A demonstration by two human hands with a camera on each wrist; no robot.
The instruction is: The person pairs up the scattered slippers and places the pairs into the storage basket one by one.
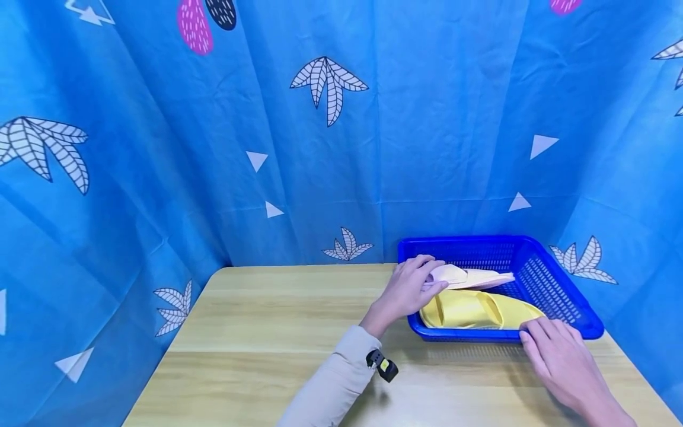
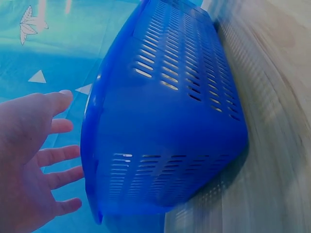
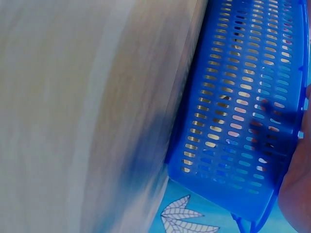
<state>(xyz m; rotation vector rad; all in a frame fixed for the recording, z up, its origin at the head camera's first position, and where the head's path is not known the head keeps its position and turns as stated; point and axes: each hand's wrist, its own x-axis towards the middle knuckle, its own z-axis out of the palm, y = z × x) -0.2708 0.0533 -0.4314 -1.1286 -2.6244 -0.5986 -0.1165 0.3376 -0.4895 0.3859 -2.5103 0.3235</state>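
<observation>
A blue plastic basket (image 1: 560, 284) stands on the table, holding a yellow slipper (image 1: 464, 308) on its near side and a pale pink slipper (image 1: 480, 279) behind it. My left hand (image 1: 408, 287) reaches over the basket's left end, thumb and fingers spread around the end of the pink slipper. In the left wrist view that hand (image 2: 29, 155) has loosely extended fingers above the rim, and the slippers are hidden behind the basket wall. My right hand (image 1: 562, 356) grips the near rim by the right corner, fingers over the edge and thumb outside.
The wooden table (image 1: 256, 344) extends to the left of the basket. A blue patterned curtain (image 1: 443, 130) hangs behind and at both sides, close to the basket's far rim. A black strap with a small device (image 1: 382, 364) is on the left wrist.
</observation>
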